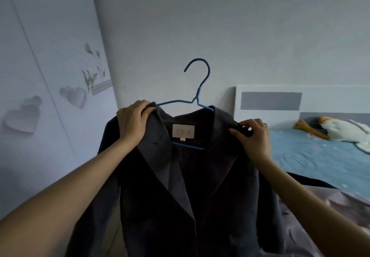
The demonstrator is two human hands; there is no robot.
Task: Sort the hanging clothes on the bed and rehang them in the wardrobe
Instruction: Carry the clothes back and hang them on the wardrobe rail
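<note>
Both hands, left hand point(133, 121) and right hand point(253, 138), gripping dark jacket point(192, 186) shoulders on blue hanger point(197, 88), probably wire.

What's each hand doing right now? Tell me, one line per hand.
Left hand: closed, gripping the left shoulder of the dark jacket on the blue hanger.
Right hand: closed, pinching the jacket's right shoulder.
</note>
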